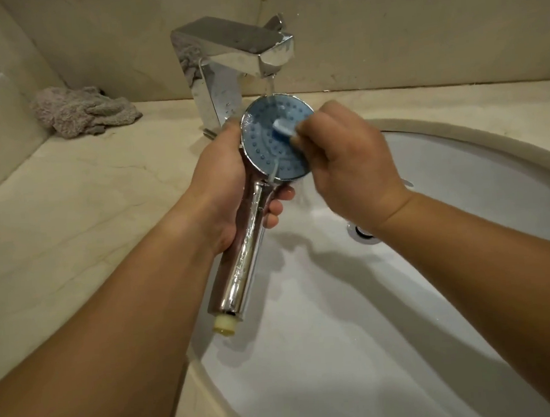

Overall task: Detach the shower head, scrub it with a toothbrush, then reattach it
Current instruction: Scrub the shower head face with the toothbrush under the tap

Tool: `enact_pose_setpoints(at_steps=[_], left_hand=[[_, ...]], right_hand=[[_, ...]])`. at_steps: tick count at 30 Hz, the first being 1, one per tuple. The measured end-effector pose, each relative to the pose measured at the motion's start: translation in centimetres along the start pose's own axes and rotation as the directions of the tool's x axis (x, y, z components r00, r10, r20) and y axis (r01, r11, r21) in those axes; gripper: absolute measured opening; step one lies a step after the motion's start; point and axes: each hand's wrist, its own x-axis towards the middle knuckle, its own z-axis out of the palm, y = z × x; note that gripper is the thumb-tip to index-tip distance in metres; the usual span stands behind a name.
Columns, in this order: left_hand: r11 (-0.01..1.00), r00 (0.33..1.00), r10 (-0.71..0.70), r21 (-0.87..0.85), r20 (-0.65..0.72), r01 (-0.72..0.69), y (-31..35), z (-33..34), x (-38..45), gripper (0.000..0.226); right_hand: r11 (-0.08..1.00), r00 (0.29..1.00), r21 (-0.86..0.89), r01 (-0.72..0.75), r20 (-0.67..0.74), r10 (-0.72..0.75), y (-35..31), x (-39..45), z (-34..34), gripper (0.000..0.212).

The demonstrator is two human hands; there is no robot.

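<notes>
Far left: beige stone counter [71, 203], running up to a wall corner, broad bare stretch toward the near edge. Crumpled grey cloth [84, 111] at the back of it, close to the wall, well apart from everything else.

Next, chrome faucet [234, 58], square-bodied, rooted on the counter behind the basin, spout reaching right. Thin stream of water [271, 85] dropping from the spout tip onto the top rim of the shower head's face.

Below the spout: shower head [272, 137], detached, held over the left part of the basin, blue round face turned up toward the camera and tilted, chrome handle slanting down and left, cream threaded end out past the basin's left rim. Left hand [223, 186] wrapped around the handle's upper half just under the head, thumb along the head's left edge, 3 fingertips showing on the right side of the handle. Lower half of the handle free.

Blue toothbrush [282, 129] pressed onto the face right of centre, bristle end pointing up and left. Right hand [345, 167] curled tight on the toothbrush's handle, knuckles up, covering the face's right edge.

Right and below: white oval sink [374, 348], wide and open under both forearms, chrome drain [364, 231] partly hidden by the right wrist. Beige rim curving round the far right, counter strip behind it bare to the wall.
</notes>
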Motion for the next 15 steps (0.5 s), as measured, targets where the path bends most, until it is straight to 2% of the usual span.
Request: enact_pose_setpoints(at_steps=[3,7,11,13,15], left_hand=[[0.999,1.0,-0.007,0.049,-0.006,0.007,-0.1,-0.1,0.2,0.081],[0.995,1.0,0.018,0.095,-0.021,-0.016,-0.2,-0.1,0.2,0.081],[0.992,1.0,-0.005,0.125,-0.019,0.007,-0.2,0.2,-0.1,0.079],[0.99,1.0,-0.01,0.141,-0.01,0.011,-0.1,0.3,-0.2,0.081],[0.987,1.0,-0.001,0.159,-0.016,0.004,-0.2,0.4,-0.1,0.079]], right_hand=[[0.989,0.985,0.0,-0.15,-0.084,0.15,0.8,1.0,-0.5,0.02],[1.0,1.0,-0.026,0.002,-0.001,-0.002,-1.1,0.6,0.1,0.017],[0.967,0.967,0.0,-0.254,-0.032,0.254,0.7,1.7,-0.7,0.019],[0.967,0.967,0.01,-0.254,-0.031,0.254,0.4,1.6,-0.7,0.018],[0.984,0.984,0.032,-0.178,-0.015,0.178,-0.9,1.4,-0.4,0.019]])
